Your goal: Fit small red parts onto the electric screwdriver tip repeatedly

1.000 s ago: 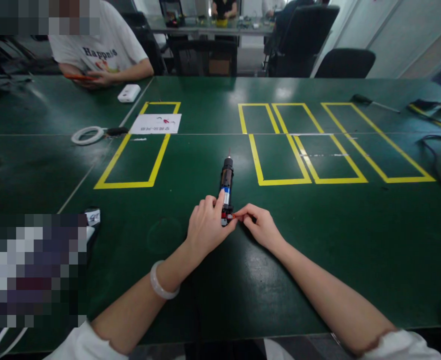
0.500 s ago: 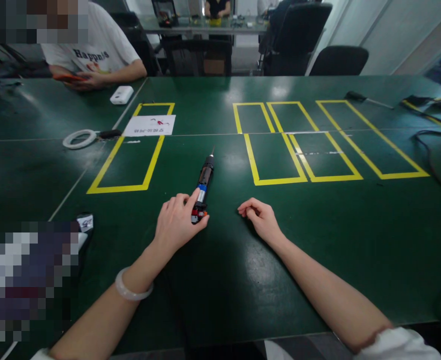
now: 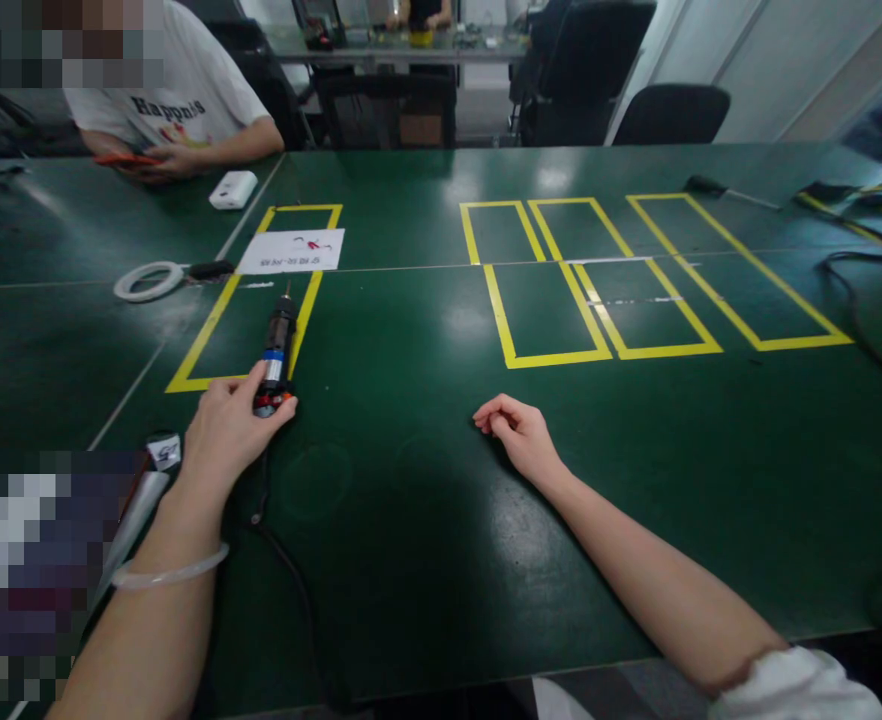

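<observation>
My left hand [image 3: 235,425] is closed round the rear part of a black electric screwdriver [image 3: 278,345] with a blue and silver band. The tool's bit points away from me, over the left yellow-taped rectangle [image 3: 210,381], just short of a white paper label [image 3: 291,251]. A dark cord [image 3: 291,575] runs from the tool's back end toward the near table edge. My right hand [image 3: 520,430] rests on the green table [image 3: 403,500], fingers loosely curled together with nothing in them. It lies well to the right of the tool.
More yellow-taped rectangles [image 3: 557,360] mark the table's right half. A screwdriver [image 3: 707,187] and black cables [image 3: 861,250] lie far right. Left are a white ring-shaped coil [image 3: 148,281], a white box [image 3: 232,190] and a pixelated object [image 3: 43,560]. A person [image 3: 178,110] sits across the table.
My left hand has carried the electric screwdriver leftward, from mid-table to the left taped rectangle. Its cord now shows behind it. My right hand has stayed in place.
</observation>
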`<action>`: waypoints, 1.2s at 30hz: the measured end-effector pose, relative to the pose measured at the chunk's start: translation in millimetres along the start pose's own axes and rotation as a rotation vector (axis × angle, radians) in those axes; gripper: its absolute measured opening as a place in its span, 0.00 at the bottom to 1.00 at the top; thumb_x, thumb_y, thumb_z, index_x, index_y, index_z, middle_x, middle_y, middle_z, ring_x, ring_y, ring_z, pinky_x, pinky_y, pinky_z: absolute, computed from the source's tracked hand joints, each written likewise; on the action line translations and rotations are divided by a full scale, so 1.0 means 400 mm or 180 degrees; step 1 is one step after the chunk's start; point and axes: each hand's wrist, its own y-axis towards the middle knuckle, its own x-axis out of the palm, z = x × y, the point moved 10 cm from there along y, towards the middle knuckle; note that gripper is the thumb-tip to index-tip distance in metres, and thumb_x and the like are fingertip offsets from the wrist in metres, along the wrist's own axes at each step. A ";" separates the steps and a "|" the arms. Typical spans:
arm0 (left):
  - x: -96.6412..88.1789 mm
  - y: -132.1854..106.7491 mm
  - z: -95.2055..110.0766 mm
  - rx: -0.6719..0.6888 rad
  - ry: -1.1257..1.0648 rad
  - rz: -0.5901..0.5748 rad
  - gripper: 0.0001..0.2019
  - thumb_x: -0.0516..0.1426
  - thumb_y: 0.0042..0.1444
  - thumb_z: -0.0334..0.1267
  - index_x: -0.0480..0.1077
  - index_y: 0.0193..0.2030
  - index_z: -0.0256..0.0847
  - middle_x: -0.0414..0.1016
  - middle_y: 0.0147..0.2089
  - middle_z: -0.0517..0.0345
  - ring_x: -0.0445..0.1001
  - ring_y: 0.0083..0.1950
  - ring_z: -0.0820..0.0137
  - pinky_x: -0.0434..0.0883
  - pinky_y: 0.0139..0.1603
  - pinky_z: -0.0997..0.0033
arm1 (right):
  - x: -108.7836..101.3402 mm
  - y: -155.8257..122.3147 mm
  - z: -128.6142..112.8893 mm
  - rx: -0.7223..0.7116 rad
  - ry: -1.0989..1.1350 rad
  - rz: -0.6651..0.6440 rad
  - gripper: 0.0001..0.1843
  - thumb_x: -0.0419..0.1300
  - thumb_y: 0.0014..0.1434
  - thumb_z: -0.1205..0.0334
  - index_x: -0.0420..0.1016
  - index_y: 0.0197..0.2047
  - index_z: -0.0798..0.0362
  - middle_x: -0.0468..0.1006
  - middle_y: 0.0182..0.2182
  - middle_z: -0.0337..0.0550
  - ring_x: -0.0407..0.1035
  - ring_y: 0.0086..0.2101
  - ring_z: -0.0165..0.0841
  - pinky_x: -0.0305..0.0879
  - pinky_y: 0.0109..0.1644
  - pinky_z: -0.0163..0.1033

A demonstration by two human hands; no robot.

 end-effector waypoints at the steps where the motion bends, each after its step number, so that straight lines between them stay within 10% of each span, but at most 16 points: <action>1: 0.001 0.005 -0.022 -0.0058 0.0023 -0.0017 0.36 0.51 0.59 0.57 0.57 0.69 0.39 0.65 0.54 0.41 0.66 0.55 0.51 0.66 0.52 0.56 | 0.000 0.000 0.002 0.0011 0.0011 0.0003 0.12 0.51 0.57 0.71 0.76 0.33 0.55 0.77 0.29 0.40 0.71 0.29 0.29 0.66 0.35 0.35; 7: 0.000 0.017 -0.104 -0.0329 0.0103 -0.0109 0.32 0.49 0.62 0.53 0.57 0.68 0.37 0.66 0.57 0.41 0.66 0.55 0.53 0.66 0.51 0.58 | 0.003 0.001 0.010 0.0072 0.0055 -0.0017 0.11 0.51 0.57 0.71 0.76 0.33 0.54 0.78 0.29 0.40 0.71 0.29 0.29 0.66 0.35 0.35; 28: -0.064 -0.023 -0.052 -0.0560 0.0215 0.0535 0.20 0.47 0.62 0.51 0.69 0.44 0.37 0.72 0.49 0.47 0.70 0.46 0.56 0.65 0.44 0.62 | 0.012 0.007 0.019 0.0249 0.0144 -0.0294 0.10 0.53 0.57 0.66 0.77 0.33 0.55 0.78 0.27 0.41 0.71 0.28 0.30 0.68 0.34 0.36; 32: -0.120 -0.036 0.036 -0.0192 -0.0609 0.0910 0.18 0.49 0.62 0.47 0.68 0.50 0.36 0.72 0.55 0.46 0.71 0.53 0.58 0.65 0.53 0.60 | 0.019 0.004 0.014 0.0195 0.0096 -0.0357 0.10 0.53 0.59 0.66 0.77 0.34 0.55 0.78 0.28 0.41 0.71 0.28 0.30 0.67 0.34 0.36; 36: -0.037 -0.061 0.264 0.0527 -0.2642 -0.0485 0.19 0.55 0.58 0.48 0.71 0.49 0.37 0.78 0.45 0.50 0.76 0.45 0.64 0.71 0.50 0.63 | 0.026 -0.003 -0.003 0.0079 0.0054 -0.0502 0.09 0.54 0.61 0.64 0.76 0.39 0.55 0.77 0.29 0.40 0.70 0.29 0.29 0.66 0.35 0.36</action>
